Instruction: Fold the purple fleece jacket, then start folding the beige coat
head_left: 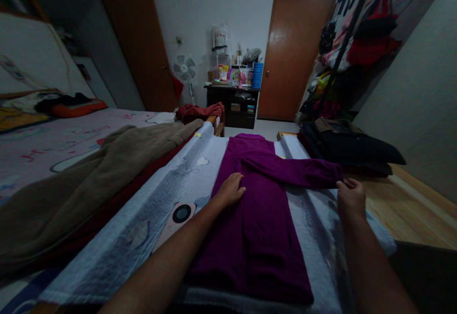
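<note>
A purple long-sleeved jacket (264, 219) lies flat on a pale blue patterned cloth, collar at the far end and hem toward me. One sleeve stretches out to the right, while the other lies folded down over the body. My left hand (231, 190) rests on the jacket's left side, thumb apart from the fingers. At the right, my right hand (352, 197) pinches the cuff of the outstretched sleeve (310, 173). A pale phone (174, 223) with a large round dark camera lies beside my left forearm, partly covered by it.
A brown fleece garment (117, 171) lies along the left over dark red fabric, beside a pink printed bedspread (89, 133). Folded dark clothes (350, 145) are stacked at the right on a wooden surface (421, 204). Behind stand a fan (185, 69) and a dark cabinet (217, 97).
</note>
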Available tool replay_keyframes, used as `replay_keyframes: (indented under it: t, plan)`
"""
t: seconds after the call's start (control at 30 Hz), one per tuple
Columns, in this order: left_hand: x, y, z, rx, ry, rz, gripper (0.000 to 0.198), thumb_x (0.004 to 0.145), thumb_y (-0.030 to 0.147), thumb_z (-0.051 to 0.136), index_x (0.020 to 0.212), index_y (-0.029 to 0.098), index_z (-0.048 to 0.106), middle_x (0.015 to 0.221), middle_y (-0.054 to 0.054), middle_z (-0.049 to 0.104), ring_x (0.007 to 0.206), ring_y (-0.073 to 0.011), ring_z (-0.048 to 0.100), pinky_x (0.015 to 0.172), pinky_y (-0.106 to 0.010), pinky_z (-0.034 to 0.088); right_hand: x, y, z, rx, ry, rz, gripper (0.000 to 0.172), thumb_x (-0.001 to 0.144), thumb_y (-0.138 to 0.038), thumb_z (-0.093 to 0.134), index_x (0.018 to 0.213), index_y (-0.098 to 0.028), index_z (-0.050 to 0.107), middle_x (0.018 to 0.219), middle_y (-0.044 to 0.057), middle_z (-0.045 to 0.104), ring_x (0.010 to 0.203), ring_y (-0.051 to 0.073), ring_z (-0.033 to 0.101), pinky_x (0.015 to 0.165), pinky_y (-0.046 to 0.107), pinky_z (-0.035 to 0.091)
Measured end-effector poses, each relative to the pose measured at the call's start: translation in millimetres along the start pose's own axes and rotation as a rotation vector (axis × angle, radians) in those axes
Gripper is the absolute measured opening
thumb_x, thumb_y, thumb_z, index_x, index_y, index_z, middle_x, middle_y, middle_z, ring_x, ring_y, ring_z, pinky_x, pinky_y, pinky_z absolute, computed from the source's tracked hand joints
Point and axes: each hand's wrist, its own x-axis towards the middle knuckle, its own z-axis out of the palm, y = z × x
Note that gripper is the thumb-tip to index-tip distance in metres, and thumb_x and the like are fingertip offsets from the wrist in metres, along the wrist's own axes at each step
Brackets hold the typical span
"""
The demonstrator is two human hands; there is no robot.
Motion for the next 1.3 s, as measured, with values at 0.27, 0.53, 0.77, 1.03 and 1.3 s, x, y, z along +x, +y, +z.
replay_keyframes:
  t: [0.27,0.53,0.77,1.03,1.3]
  plan:
    - [79.1,-14.8,10.8,0.079,0.151,-0.11,0.045,0.083,0.019,0.057,0.127,0.012,0.053,0.137,-0.012,0.054,0.129,-0.0218,0.046,0.111,-0.031,0.031,-67.9,-60.2,93.0,-0.234,-0.422,-0.573,0.027,0.079,-0.02,0.048,0.101,-0.015,0.063,0.106,0.013,0.065,0.104,0.023,0.059,0.097,0.035,0.043]
    - [118.3,-33.4,28.4,0.062,0.256,-0.345,0.031,0.079,0.01,0.055,0.108,0.019,0.061,0.11,-0.008,0.065,0.104,-0.0217,0.057,0.094,-0.032,0.041,-113.6,-73.3,217.7,-0.724,-0.82,-0.564,0.027,0.086,-0.01,0.046,0.101,-0.017,0.068,0.103,0.01,0.067,0.098,0.02,0.059,0.084,0.028,0.04]
    - [117.7,-45.2,39.3,-0.007,0.364,-0.333,0.031,0.074,0.003,0.05,0.091,0.024,0.066,0.098,-0.003,0.067,0.096,-0.0215,0.055,0.09,-0.033,0.04,-116.3,-43.4,225.1,-0.749,-0.701,-0.647,0.031,0.083,-0.011,0.05,0.109,-0.023,0.063,0.111,0.008,0.06,0.102,0.023,0.051,0.086,0.03,0.038]
    - [117.6,-50.9,35.7,-0.037,0.302,-0.252,0.031,0.074,0.003,0.046,0.079,0.024,0.069,0.088,-0.004,0.069,0.093,-0.0228,0.053,0.087,-0.035,0.042,-104.2,-49.0,229.6,-0.798,-0.797,-0.578,0.026,0.081,-0.015,0.048,0.089,-0.023,0.071,0.1,0.007,0.068,0.092,0.022,0.057,0.078,0.028,0.04]
    - [115.8,-44.1,31.5,0.043,0.285,-0.161,0.032,0.075,0.005,0.052,0.093,0.026,0.066,0.1,-0.004,0.066,0.104,-0.0254,0.05,0.093,-0.042,0.037,-39.0,-91.2,285.8,-0.79,-0.779,-0.604,0.031,0.088,-0.025,0.045,0.106,-0.018,0.07,0.109,0.011,0.07,0.101,0.022,0.062,0.084,0.028,0.042]
